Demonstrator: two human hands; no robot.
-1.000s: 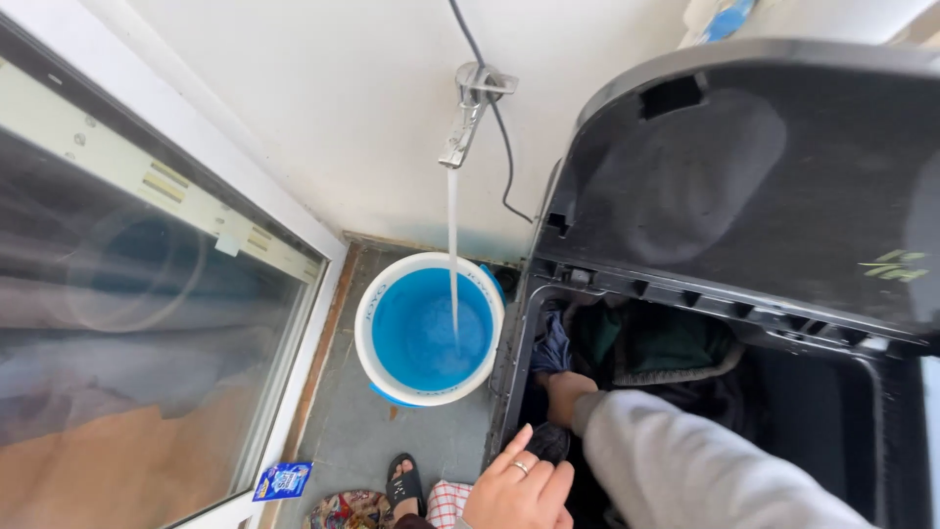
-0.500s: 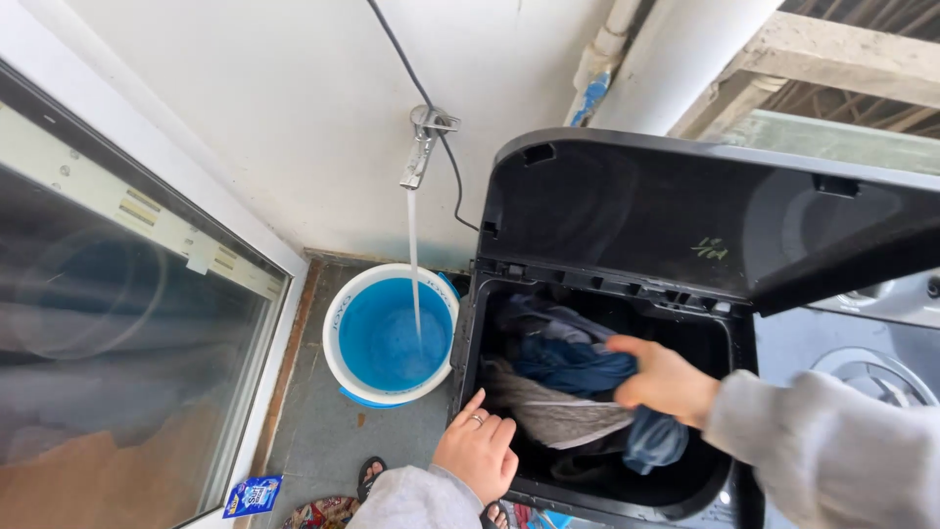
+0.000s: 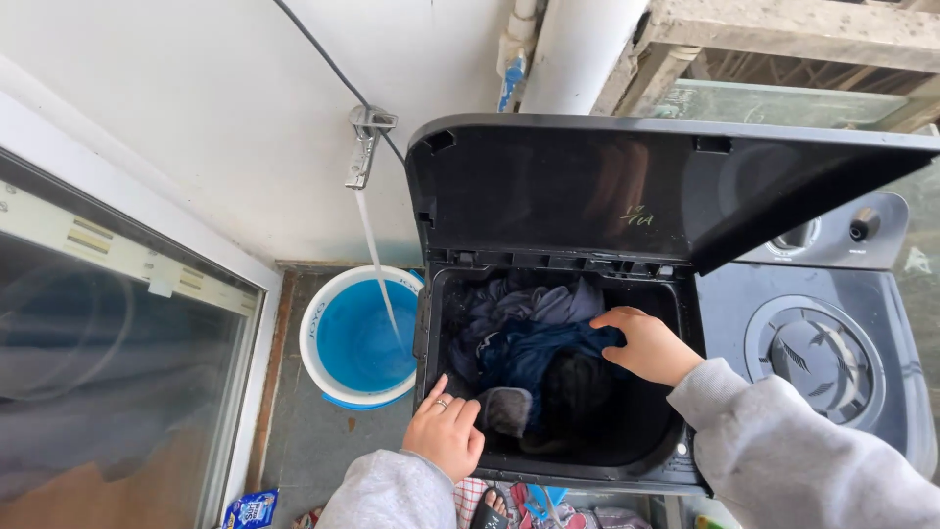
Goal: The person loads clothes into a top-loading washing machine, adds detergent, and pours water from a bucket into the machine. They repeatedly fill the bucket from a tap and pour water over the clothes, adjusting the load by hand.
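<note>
Beside the white wall stands the twin-tub washing machine [image 3: 813, 362], its dark lid [image 3: 607, 186] raised; left of it a blue bucket [image 3: 352, 338] takes water from the tap [image 3: 364, 147]. Its wash tub [image 3: 646, 421] already seems loaded with clothes [image 3: 529, 338], rumpled blue, grey and black. Right hand [image 3: 641, 345] closes on the blue cloth; left hand [image 3: 446, 431] rests, fingers together, on the tub's rim.

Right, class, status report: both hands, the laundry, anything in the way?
Left hand resting on washer tub rim. Right hand gripping dark blue clothes inside tub. Lid up, nothing blocking. Tap running into blue bucket.
</note>
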